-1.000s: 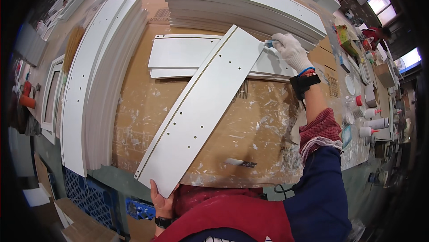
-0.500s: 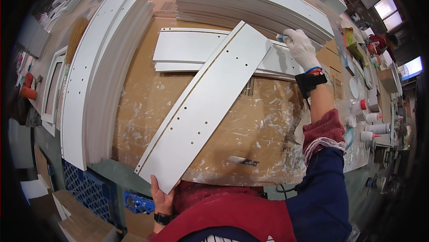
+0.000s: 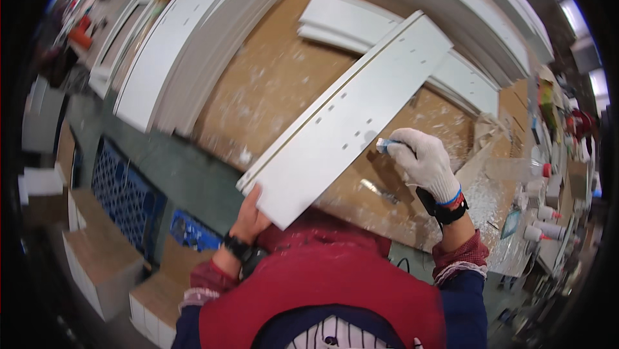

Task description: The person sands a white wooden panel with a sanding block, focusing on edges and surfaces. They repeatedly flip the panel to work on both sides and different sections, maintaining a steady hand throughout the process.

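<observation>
A long white panel (image 3: pixel 335 129) with drilled holes and a groove along one edge slants across the bench. Its far end rests over more white panels (image 3: pixel 465 84) lying crosswise beneath. My bare left hand (image 3: pixel 250 217) grips the panel's near corner, its thumb on top and the other fingers mostly hidden underneath. My right hand (image 3: pixel 427 163), in a white knit glove, is closed on a small blue-and-white piece (image 3: pixel 385 145), whose exact kind I cannot make out. That piece is close to the panel's right edge; whether it touches is unclear.
Tall stacks of white panels stand at left (image 3: pixel 193 46) and far right (image 3: pixel 490 13). Paint-flecked cardboard (image 3: pixel 271 84) covers the bench. Glue bottles (image 3: pixel 548 213) and a clear bottle with a red cap (image 3: pixel 516 168) line the right side. Blue plastic pallets (image 3: pixel 126 197) and cartons (image 3: pixel 106 252) sit below left.
My right hand has come back from the panel's far end toward me, still holding the small piece. My left hand keeps the near corner. The whole view has shifted and turned.
</observation>
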### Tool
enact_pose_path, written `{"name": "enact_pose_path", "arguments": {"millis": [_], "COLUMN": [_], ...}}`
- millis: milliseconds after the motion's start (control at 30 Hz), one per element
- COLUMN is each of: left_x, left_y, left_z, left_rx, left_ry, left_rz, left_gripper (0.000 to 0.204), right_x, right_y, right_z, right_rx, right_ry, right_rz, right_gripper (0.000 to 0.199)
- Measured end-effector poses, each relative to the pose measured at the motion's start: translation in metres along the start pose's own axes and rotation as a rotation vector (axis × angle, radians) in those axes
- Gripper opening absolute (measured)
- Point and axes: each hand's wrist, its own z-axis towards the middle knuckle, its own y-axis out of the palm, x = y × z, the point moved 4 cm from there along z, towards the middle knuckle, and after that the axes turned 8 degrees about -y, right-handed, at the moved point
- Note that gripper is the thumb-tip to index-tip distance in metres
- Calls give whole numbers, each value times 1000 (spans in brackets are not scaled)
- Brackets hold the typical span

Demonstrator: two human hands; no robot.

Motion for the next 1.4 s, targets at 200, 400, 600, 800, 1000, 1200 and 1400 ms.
{"name": "enact_pose_path", "arguments": {"millis": [200, 400, 600, 800, 1000, 1200, 1400], "left_x": [2, 0, -2, -1, -1, 2, 1], "left_y": [26, 35, 38, 37, 40, 39, 41], "left_z": [16, 18, 24, 26, 25, 24, 15], "left_rx": [-119, -124, -235, -241, -217, -216, -204], "left_ry": [-5, 47, 64, 90, 90, 87, 59], "left_rz": [-104, -55, -103, -96, -105, -102, 33], "left_gripper": [57, 57, 58, 59, 58, 55, 49], "right_x": [-81, -107, -114, -111, -101, -36, -11], "right_y": [99, 136, 166, 146, 149, 103, 112], "right_z": [-42, -57, -60, -61, -61, -71, -75], "right_rx": [-202, -154, -280, -177, -247, 12, 42], "right_ry": [-351, -532, -614, -594, -580, 93, 268], "right_rz": [8, -77, -264, -198, -237, 537, 1191], "right_gripper": [18, 16, 21, 14, 14, 20, 29]}}
